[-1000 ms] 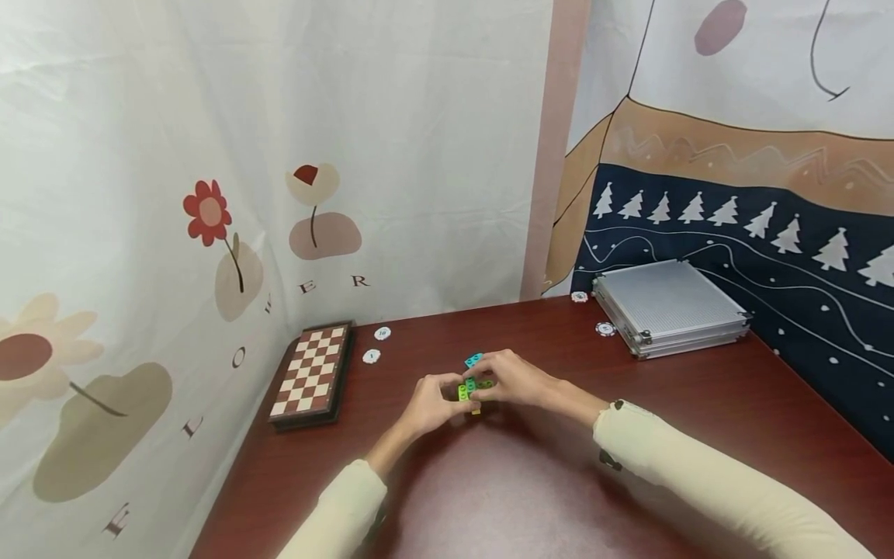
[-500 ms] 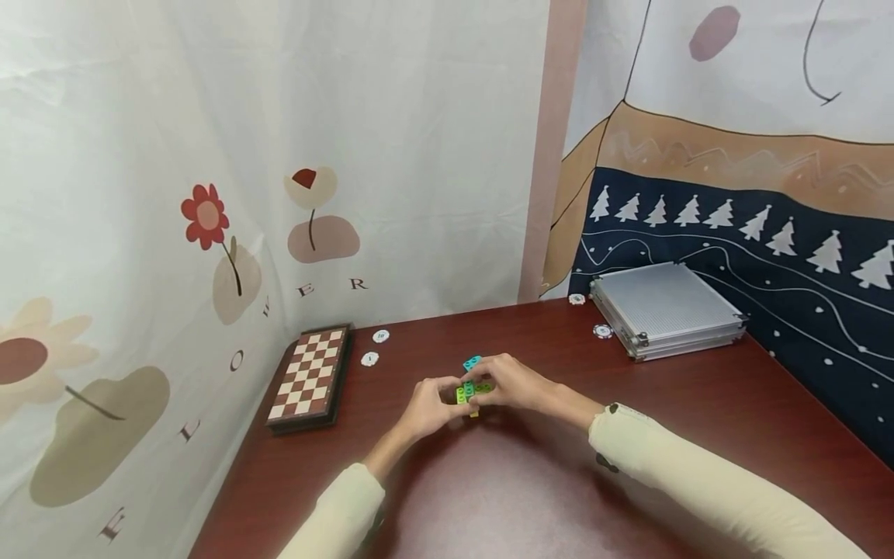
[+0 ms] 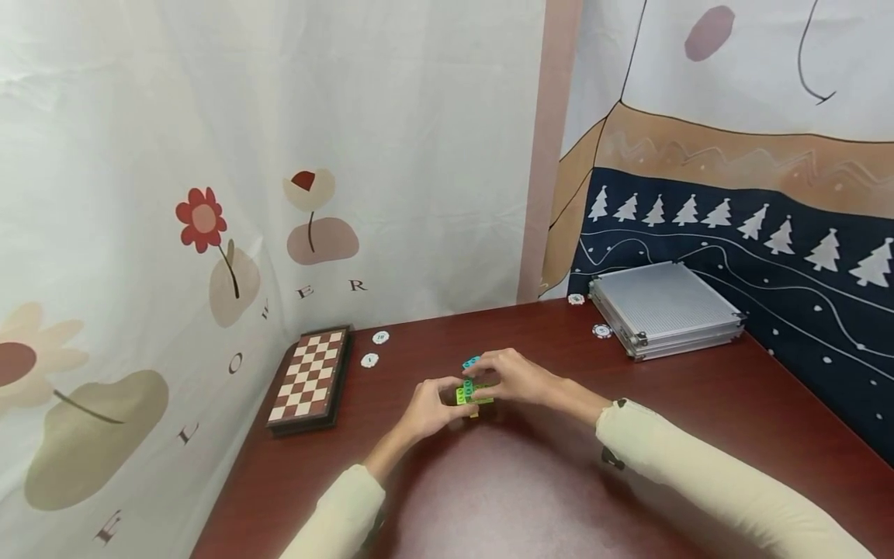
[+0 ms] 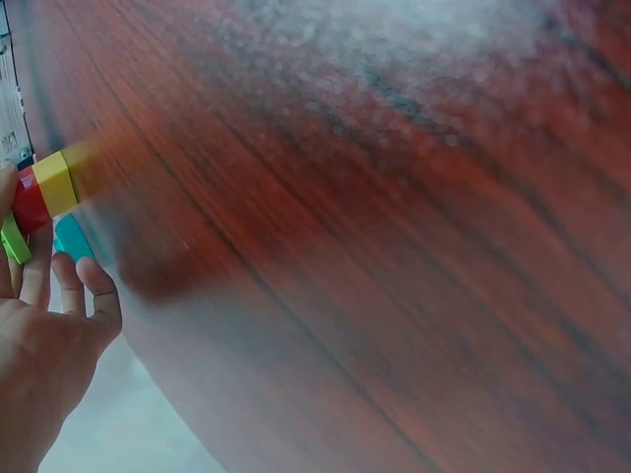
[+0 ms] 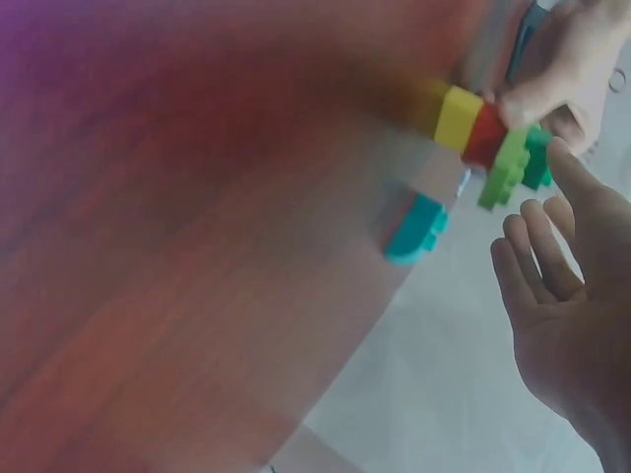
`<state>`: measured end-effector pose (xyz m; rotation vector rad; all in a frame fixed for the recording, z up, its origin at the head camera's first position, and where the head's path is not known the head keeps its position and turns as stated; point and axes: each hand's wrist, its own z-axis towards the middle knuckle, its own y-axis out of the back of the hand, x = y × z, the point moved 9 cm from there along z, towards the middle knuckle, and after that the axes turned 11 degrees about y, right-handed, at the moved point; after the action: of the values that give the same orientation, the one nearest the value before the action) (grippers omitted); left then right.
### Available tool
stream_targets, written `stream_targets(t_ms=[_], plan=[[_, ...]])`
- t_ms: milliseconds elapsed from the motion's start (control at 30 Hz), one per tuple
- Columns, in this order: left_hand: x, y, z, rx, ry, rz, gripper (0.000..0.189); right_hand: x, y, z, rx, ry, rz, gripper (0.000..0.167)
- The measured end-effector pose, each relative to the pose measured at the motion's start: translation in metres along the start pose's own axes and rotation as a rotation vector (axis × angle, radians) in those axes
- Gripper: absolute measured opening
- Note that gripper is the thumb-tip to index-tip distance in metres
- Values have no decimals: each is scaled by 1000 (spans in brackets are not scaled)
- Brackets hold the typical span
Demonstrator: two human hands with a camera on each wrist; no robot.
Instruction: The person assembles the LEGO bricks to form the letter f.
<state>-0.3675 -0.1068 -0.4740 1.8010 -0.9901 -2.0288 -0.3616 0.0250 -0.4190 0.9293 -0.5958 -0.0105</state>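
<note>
A small tower of toy building blocks is upright in the middle of the table (image 3: 447,481). From the bottom it goes yellow block (image 5: 457,119), red block (image 5: 484,136), light green block (image 5: 504,169) and green block (image 5: 537,158). My left hand (image 3: 426,410) grips the tower from the left, thumb in front and fingers behind. Over its top, my right hand (image 3: 520,378) has its thumb at the green block, while its other fingers stand apart from it in the right wrist view. A loose teal block (image 5: 418,231) with a rounded end lies just behind the tower.
A chessboard case (image 3: 310,376) lies at the left. White poker chips (image 3: 380,338) are beside it, and another chip (image 3: 602,331) lies near a silver metal case (image 3: 667,307) at the back right. Printed curtains (image 3: 419,155) close off the back and the side.
My right hand has eased slightly up and right, its fingers parting from the green block, so more of the light green block shows. The left hand keeps its hold on the tower.
</note>
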Motion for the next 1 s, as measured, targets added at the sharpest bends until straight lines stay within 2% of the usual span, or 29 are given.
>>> stream_targets(t_ms=[167,400,567,800,1000], plan=[[1,0,0,-17,5,47,44,-9,17,0,-36,9,-5,35],[-3,1,0,-53,-16,143,49,-39,26,-2,-58,-19,-42,35],[-8,2,-2,-67,-18,181,53,-62,22,-4,-51,-68,-80,35],[-20,11,-3,-76,-46,109,51,-83,10,-2,-24,-100,-97,38],[-23,13,-1,-77,-73,114,43,-91,-3,3,25,-104,-58,45]])
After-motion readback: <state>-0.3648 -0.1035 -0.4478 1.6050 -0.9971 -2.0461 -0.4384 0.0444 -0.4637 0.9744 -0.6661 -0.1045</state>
